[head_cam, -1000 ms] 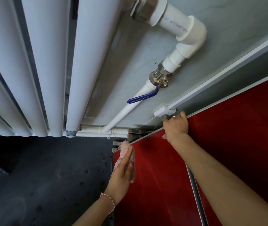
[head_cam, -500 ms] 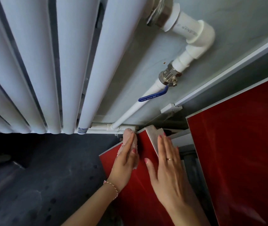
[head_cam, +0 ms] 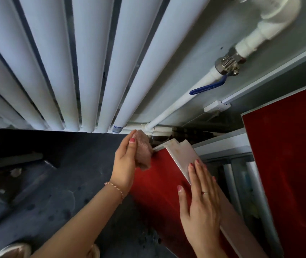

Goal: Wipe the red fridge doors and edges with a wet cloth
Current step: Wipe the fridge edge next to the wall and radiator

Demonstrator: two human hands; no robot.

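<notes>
Head view: cloth (head_cam: 143,153) apparently under left hand (head_cam: 125,162).

Cloth (head_cam: 143,153) at open door's (head_cam: 159,183) far corner, radiator (head_cam: 74,62) behind.

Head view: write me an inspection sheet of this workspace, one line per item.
Surface: dark floor, speckled with spots.
Job's things: open red fridge door with its pale edge facing up; second red door on the right; pink cloth at the open door's top corner.
Clutter: pale scraps on the floor.
Grippers: left hand grips the cloth; right hand lies flat, fingers straight, on the door's edge.
Cables: nothing seen.
Surroundings: white radiator; white pipe with a blue valve handle; grey wall.
</notes>
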